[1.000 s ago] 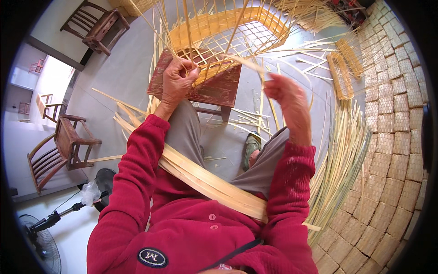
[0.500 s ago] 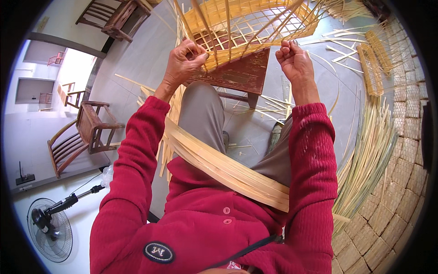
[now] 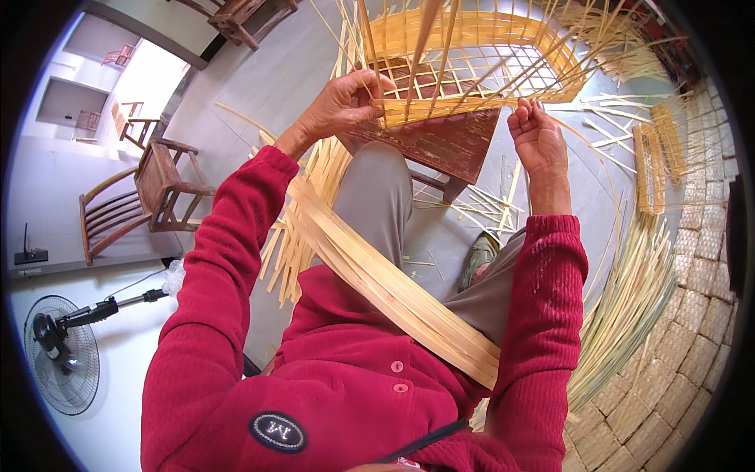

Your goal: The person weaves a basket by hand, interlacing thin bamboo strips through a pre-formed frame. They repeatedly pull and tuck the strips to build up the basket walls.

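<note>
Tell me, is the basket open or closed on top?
Open: nothing covers the basket, and its lattice floor shows between the raised stakes.

The basket (image 3: 489, 30) rests on a stool (image 3: 448, 151) — chair (image 3: 160, 178) and fan (image 3: 60, 337) to the left, strip bundle (image 3: 629, 303) right.
</note>
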`<state>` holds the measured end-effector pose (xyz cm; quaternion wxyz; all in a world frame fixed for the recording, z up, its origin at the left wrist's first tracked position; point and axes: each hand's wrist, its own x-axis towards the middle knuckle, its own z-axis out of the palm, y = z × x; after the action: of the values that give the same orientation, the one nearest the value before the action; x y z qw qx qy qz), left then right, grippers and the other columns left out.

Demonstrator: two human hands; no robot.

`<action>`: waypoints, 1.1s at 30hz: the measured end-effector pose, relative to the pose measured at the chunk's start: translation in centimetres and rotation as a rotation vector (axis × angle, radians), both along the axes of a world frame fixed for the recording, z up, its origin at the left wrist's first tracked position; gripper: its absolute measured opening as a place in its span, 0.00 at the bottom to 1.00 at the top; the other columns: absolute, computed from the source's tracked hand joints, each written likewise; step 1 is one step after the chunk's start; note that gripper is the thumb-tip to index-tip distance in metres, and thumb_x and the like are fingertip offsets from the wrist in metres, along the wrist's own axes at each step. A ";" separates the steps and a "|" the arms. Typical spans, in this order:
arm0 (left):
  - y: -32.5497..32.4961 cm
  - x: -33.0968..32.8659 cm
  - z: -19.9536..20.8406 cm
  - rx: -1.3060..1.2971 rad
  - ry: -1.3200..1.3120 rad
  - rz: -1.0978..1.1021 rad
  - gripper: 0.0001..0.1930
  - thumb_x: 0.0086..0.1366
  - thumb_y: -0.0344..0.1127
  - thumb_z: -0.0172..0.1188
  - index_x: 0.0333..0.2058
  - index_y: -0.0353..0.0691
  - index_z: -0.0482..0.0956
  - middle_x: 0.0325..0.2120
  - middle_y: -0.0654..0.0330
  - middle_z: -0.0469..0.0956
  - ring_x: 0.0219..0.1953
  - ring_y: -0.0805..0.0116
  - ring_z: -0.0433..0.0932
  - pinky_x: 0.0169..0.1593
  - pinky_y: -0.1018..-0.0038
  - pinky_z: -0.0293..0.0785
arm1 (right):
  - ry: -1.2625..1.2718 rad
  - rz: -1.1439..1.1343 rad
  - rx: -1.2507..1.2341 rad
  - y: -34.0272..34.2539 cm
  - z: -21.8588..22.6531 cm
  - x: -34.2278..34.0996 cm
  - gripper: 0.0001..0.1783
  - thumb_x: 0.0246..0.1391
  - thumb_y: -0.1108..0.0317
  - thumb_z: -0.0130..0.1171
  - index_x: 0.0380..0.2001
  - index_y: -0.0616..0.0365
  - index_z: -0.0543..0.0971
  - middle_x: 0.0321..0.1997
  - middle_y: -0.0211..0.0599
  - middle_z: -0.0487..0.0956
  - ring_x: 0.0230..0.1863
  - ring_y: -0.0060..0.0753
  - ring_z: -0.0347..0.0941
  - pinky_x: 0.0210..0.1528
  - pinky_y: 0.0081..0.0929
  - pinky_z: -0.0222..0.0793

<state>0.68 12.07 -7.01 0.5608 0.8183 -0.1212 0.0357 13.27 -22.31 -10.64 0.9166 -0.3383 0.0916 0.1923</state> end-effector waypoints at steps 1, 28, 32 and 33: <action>0.4 -0.1 0.1 -0.011 0.022 -0.008 0.08 0.61 0.22 0.64 0.37 0.38 0.77 0.40 0.71 0.76 0.30 0.86 0.66 0.36 0.85 0.67 | -0.016 0.030 0.008 0.1 0.1 -0.2 0.08 0.71 0.67 0.51 0.41 0.59 0.75 0.38 0.40 0.84 0.35 0.31 0.82 0.44 0.36 0.83; 2.1 -6.3 -0.7 0.198 -0.448 0.523 0.35 0.54 0.24 0.74 0.60 0.42 0.69 0.54 0.56 0.73 0.36 0.74 0.77 0.43 0.76 0.78 | 0.032 0.136 -0.022 4.1 -0.4 -5.0 0.06 0.68 0.66 0.57 0.39 0.57 0.77 0.34 0.33 0.81 0.33 0.27 0.78 0.41 0.32 0.80; -1.2 -6.8 0.1 0.457 -0.564 0.511 0.31 0.56 0.25 0.73 0.58 0.41 0.73 0.47 0.59 0.78 0.33 0.74 0.79 0.37 0.77 0.79 | 0.028 0.165 -0.021 3.6 -0.3 -5.1 0.06 0.68 0.66 0.58 0.39 0.57 0.78 0.33 0.33 0.81 0.31 0.27 0.78 0.40 0.32 0.81; -2.6 -6.3 1.1 0.418 -0.504 0.513 0.27 0.59 0.26 0.71 0.57 0.40 0.75 0.41 0.59 0.81 0.30 0.72 0.80 0.33 0.75 0.78 | 0.033 0.166 -0.028 3.3 -0.4 -5.1 0.07 0.68 0.65 0.58 0.39 0.57 0.78 0.33 0.33 0.81 0.31 0.27 0.78 0.40 0.32 0.80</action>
<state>-5.57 9.42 -5.92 0.3082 0.8839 -0.0512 0.3480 8.20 -18.97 -11.07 0.8911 -0.3542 0.0813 0.2719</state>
